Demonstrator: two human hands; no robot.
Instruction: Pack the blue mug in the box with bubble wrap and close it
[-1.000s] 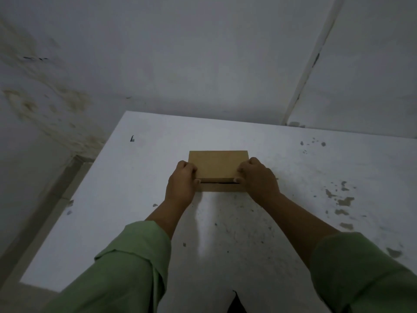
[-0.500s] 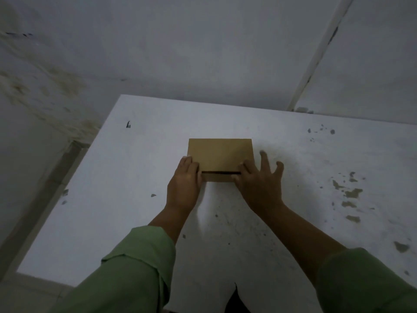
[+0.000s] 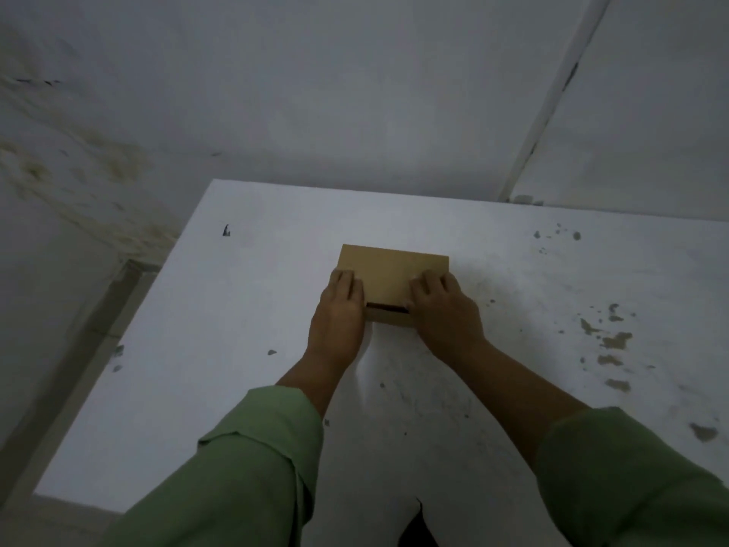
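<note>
We saw a small brown cardboard box [image 3: 390, 272] with a matt, smooth lid of plain paperboard, without print or tape. A dark slit ran along its near edge. Under the box lay a white painted table [image 3: 256, 309], matt and scuffed; to the right of the box its paint had chipped away in rough brownish patches [image 3: 611, 341], and nearer us it was speckled with dark marks. Behind the box stood a pale plastered wall [image 3: 315, 92], dull and uneven, stained yellowish to the left. The green sleeves [image 3: 256, 467] nearest us looked like soft, matt woven cloth.
</note>
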